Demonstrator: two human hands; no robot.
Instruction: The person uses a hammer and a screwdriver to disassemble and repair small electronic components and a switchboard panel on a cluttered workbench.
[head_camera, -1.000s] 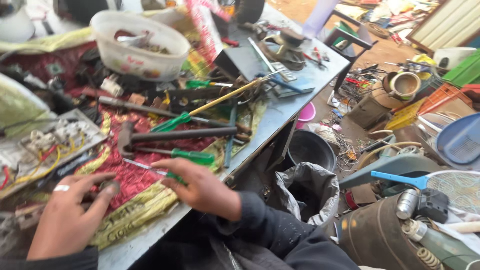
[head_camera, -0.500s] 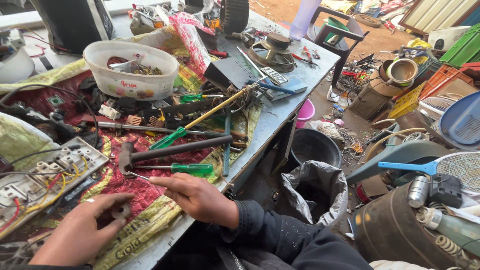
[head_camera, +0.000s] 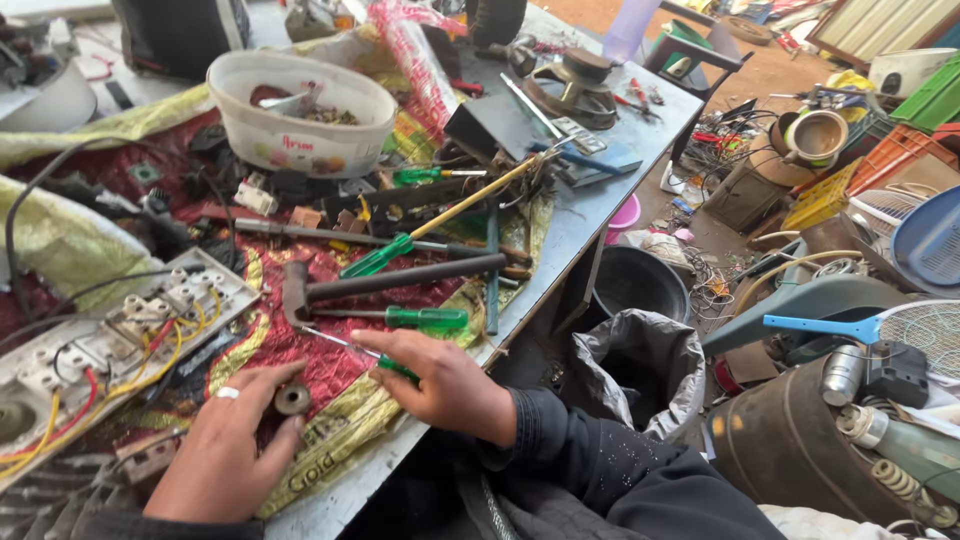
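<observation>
My right hand (head_camera: 440, 385) grips a green-handled screwdriver (head_camera: 340, 344) whose thin shaft points left over the red patterned cloth (head_camera: 330, 365). My left hand (head_camera: 225, 445), with a ring on one finger, rests on the cloth and its fingers touch a small round brown part (head_camera: 292, 398). Just beyond my hands lie a hammer (head_camera: 390, 280) and a second green-handled screwdriver (head_camera: 405, 318). A white switchboard (head_camera: 120, 335) with red and yellow wires lies to the left of my left hand.
A white plastic bowl (head_camera: 300, 140) of small parts stands at the back. More screwdrivers and metal bars (head_camera: 440, 215) crowd the table. To the right, below the table edge (head_camera: 590, 225), sit a black basin (head_camera: 635, 285), a grey bag (head_camera: 640, 365) and scrap.
The view has tilted, so the table slid downward in frame. My right hand keeps hold of the screwdriver. My left hand has shifted right, and its fingers now touch the round brown part.
</observation>
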